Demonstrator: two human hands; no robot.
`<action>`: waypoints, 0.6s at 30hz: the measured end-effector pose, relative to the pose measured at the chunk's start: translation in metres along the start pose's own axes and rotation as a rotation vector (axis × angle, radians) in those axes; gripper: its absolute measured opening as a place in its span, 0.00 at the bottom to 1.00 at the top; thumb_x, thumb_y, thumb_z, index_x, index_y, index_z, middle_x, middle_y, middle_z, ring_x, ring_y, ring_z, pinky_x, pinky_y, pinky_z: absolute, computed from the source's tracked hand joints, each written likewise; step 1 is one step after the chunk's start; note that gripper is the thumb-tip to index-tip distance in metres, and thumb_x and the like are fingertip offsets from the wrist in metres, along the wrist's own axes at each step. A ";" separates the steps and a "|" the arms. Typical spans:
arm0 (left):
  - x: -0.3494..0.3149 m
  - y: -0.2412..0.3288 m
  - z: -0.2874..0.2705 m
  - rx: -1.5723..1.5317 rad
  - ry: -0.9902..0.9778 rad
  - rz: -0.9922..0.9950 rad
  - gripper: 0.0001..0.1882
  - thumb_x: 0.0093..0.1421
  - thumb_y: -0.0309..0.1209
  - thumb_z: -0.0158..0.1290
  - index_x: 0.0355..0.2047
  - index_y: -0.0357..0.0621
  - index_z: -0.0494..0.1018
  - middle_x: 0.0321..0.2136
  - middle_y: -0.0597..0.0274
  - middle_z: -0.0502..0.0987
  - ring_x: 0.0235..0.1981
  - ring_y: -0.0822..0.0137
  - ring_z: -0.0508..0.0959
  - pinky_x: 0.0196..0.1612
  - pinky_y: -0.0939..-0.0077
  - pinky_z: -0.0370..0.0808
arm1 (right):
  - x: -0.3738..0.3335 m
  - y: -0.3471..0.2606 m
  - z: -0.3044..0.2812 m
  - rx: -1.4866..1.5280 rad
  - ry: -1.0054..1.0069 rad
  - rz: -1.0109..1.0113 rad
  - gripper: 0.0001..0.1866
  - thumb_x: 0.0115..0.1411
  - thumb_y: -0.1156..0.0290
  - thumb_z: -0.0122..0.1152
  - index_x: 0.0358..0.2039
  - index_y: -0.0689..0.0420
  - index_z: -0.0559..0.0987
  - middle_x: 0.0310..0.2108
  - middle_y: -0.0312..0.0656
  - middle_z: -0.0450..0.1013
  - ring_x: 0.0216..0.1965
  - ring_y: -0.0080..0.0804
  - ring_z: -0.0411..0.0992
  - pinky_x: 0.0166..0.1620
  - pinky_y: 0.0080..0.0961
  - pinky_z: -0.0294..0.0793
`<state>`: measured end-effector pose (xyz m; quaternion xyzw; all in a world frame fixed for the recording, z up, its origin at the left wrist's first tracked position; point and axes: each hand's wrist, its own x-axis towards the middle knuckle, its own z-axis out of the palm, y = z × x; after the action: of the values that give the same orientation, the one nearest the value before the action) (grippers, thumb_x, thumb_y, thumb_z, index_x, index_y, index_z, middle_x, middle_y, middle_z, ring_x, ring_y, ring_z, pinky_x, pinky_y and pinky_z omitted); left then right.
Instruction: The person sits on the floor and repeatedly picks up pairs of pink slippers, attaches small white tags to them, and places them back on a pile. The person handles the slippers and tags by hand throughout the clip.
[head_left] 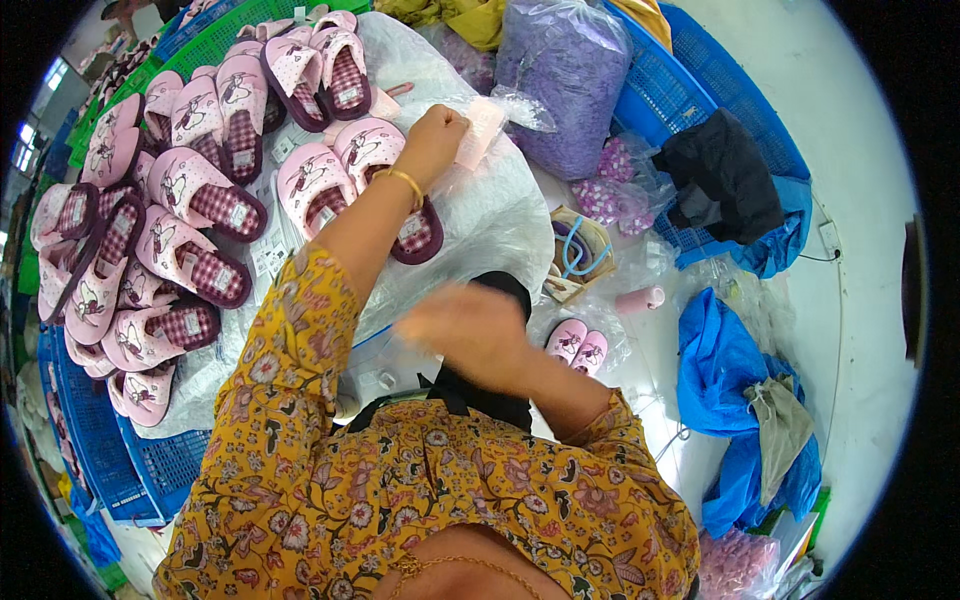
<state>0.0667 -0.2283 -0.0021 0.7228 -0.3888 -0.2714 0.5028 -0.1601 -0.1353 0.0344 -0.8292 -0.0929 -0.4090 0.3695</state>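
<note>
The left hand (pixel 437 128) pinches a thin clear crinkly plastic bag (pixel 487 125) just beside the pink slippers (pixel 360 165); light, slippery, likely best gripped at its edge. The right hand (pixel 465 325) is blurred, fingers unclear.

Small pale pink flat piece (pixel 480 130) pinched in my left hand (pixel 435 135), held out over the white plastic sheet (pixel 490 215), crinkled clear wrapper (pixel 520 105) touching its far edge, my right hand (pixel 465 325) blurred and holding nothing, lower, near my chest
</note>
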 end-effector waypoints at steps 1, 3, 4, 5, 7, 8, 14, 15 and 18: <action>-0.017 0.014 0.001 0.010 0.020 0.114 0.09 0.66 0.33 0.50 0.36 0.39 0.71 0.28 0.67 0.73 0.31 0.76 0.72 0.33 0.81 0.70 | -0.001 0.011 -0.015 -0.060 0.042 0.181 0.09 0.59 0.68 0.63 0.39 0.55 0.83 0.31 0.36 0.77 0.28 0.30 0.74 0.33 0.22 0.74; -0.054 0.025 -0.016 -0.093 -0.049 0.178 0.08 0.66 0.33 0.50 0.36 0.41 0.70 0.28 0.70 0.71 0.29 0.79 0.70 0.32 0.83 0.68 | 0.012 0.004 -0.038 0.178 0.211 0.798 0.12 0.61 0.73 0.61 0.46 0.56 0.80 0.32 0.33 0.77 0.32 0.23 0.74 0.38 0.20 0.74; -0.072 0.027 -0.021 -0.151 -0.088 0.200 0.07 0.66 0.32 0.50 0.36 0.42 0.70 0.27 0.72 0.70 0.28 0.80 0.68 0.32 0.84 0.67 | 0.005 0.021 -0.044 0.225 0.290 0.824 0.16 0.61 0.73 0.61 0.50 0.57 0.77 0.28 0.31 0.74 0.29 0.17 0.70 0.34 0.17 0.70; -0.086 0.028 -0.023 -0.236 -0.111 0.162 0.06 0.66 0.32 0.50 0.36 0.43 0.70 0.27 0.73 0.69 0.28 0.81 0.67 0.31 0.85 0.66 | 0.006 0.031 -0.047 0.330 0.384 0.814 0.22 0.59 0.73 0.63 0.54 0.59 0.72 0.26 0.33 0.72 0.26 0.17 0.67 0.30 0.16 0.67; -0.117 0.026 -0.028 -0.402 -0.142 0.066 0.05 0.66 0.32 0.50 0.36 0.44 0.70 0.26 0.75 0.68 0.27 0.83 0.65 0.30 0.87 0.63 | 0.011 0.034 -0.045 0.403 0.414 0.835 0.28 0.57 0.73 0.66 0.56 0.61 0.67 0.26 0.36 0.74 0.25 0.18 0.68 0.29 0.17 0.67; -0.130 0.025 -0.029 -0.418 -0.146 0.064 0.05 0.66 0.32 0.49 0.36 0.45 0.69 0.27 0.75 0.68 0.27 0.83 0.65 0.29 0.87 0.63 | 0.010 0.034 -0.041 0.459 0.439 0.835 0.29 0.56 0.73 0.67 0.56 0.63 0.66 0.26 0.37 0.74 0.25 0.18 0.68 0.29 0.17 0.67; -0.169 0.017 -0.040 -0.354 -0.125 0.097 0.06 0.67 0.33 0.48 0.35 0.46 0.69 0.26 0.75 0.68 0.25 0.83 0.63 0.28 0.87 0.61 | 0.009 0.017 -0.020 0.581 0.400 0.916 0.29 0.55 0.73 0.68 0.55 0.65 0.66 0.27 0.39 0.76 0.25 0.18 0.69 0.28 0.15 0.67; -0.172 0.018 -0.040 -0.402 -0.106 0.084 0.06 0.67 0.33 0.48 0.35 0.46 0.70 0.26 0.75 0.68 0.24 0.83 0.62 0.28 0.87 0.59 | 0.006 0.015 -0.016 0.591 0.392 0.925 0.29 0.55 0.73 0.68 0.55 0.65 0.66 0.27 0.40 0.76 0.25 0.18 0.69 0.28 0.15 0.67; -0.177 0.013 -0.037 -0.774 -0.010 -0.030 0.04 0.68 0.31 0.47 0.38 0.45 0.69 0.31 0.68 0.74 0.30 0.76 0.74 0.37 0.80 0.73 | -0.003 0.007 -0.002 0.638 0.364 0.968 0.28 0.55 0.72 0.69 0.53 0.64 0.68 0.27 0.40 0.76 0.24 0.18 0.68 0.28 0.15 0.66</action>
<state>-0.0049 -0.0639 0.0232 0.4838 -0.2492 -0.4091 0.7325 -0.1597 -0.1417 0.0294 -0.5425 0.2415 -0.2818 0.7536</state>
